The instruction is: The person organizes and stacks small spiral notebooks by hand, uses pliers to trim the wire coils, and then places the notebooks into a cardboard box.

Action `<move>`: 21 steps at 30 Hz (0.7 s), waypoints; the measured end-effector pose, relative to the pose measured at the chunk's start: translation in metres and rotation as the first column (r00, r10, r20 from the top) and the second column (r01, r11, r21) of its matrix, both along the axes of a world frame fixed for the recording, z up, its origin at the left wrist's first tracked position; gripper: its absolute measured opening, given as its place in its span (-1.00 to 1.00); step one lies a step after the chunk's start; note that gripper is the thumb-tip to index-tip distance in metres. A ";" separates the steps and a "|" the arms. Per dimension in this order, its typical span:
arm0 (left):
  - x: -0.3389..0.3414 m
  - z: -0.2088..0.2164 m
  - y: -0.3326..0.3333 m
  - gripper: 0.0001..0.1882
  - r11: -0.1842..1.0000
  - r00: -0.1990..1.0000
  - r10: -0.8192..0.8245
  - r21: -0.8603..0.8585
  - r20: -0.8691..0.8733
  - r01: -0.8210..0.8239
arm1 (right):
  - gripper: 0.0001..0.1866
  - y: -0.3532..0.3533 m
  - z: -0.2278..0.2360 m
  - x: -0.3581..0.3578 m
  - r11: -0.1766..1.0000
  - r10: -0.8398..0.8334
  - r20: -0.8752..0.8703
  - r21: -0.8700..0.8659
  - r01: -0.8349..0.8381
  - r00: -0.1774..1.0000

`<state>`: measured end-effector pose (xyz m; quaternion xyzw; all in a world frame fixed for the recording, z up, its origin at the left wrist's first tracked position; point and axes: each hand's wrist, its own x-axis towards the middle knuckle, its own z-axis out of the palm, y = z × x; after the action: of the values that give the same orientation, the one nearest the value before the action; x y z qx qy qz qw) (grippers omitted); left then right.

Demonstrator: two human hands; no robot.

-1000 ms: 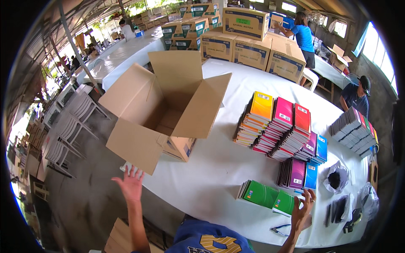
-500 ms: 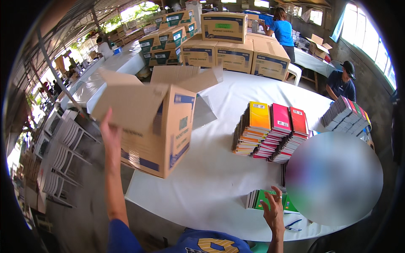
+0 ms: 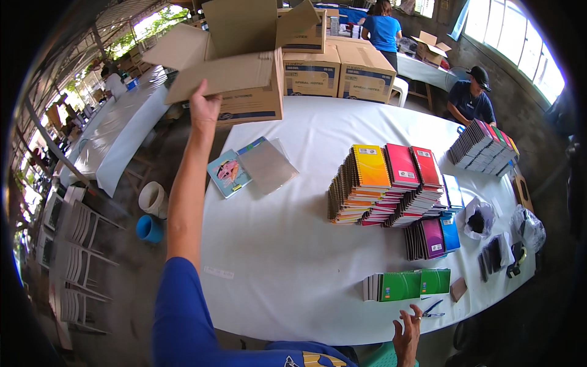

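At the far left of the table, my left hand [image 3: 205,107] grips a flap of an open cardboard box [image 3: 254,103], its arm stretched out. The box's other flaps stand up and outward. My right hand [image 3: 406,333] hangs over the near edge with its fingers apart and nothing in them. Close to those fingers lie blue-handled pliers [image 3: 433,309] and a row of green spiral notebooks [image 3: 400,286]. Behind them rise stacks of yellow [image 3: 370,166], pink [image 3: 402,166] and red notebooks [image 3: 426,167], with purple ones [image 3: 433,238] in front.
A plastic sleeve [image 3: 269,168] and a picture-covered notebook [image 3: 228,174] lie left. Closed cartons [image 3: 367,74] line the far edge. At right are another notebook stack [image 3: 483,148], plastic bags [image 3: 480,218] and a seated person [image 3: 472,101]. Buckets [image 3: 149,229] stand on the floor.
My left hand has carried the box away from me to the table's far left, uncovering the sleeve and picture-covered notebook. My right hand has drawn back toward the near edge.
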<state>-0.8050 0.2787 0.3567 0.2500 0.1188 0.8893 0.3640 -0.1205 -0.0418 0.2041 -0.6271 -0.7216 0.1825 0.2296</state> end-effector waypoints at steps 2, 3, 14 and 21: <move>0.002 -0.038 0.031 -0.67 0.992 0.997 0.044 -0.120 0.063 -0.036 | -0.63 -0.014 0.009 -0.003 0.995 -0.024 0.134 -0.092 0.036 0.991; -0.017 -0.051 0.031 -0.68 0.978 0.995 0.054 -0.207 0.079 -0.037 | -0.63 -0.021 0.004 -0.003 0.996 -0.007 0.116 -0.090 0.018 0.993; 0.016 -0.115 0.097 -0.72 0.948 0.983 -0.172 -0.283 -0.069 0.146 | -0.61 -0.071 -0.003 -0.011 0.981 -0.165 0.184 -0.075 0.181 0.969; 0.046 -0.173 -0.004 -0.37 0.903 0.910 -0.276 -0.409 -0.309 0.134 | -0.66 -0.073 -0.007 -0.009 0.973 -0.132 0.139 -0.173 0.155 0.981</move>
<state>-0.7585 0.2744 0.1842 0.3446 0.3252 0.7445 0.4704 -0.1298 -0.1151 0.1968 -0.7064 -0.6677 0.1907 0.1374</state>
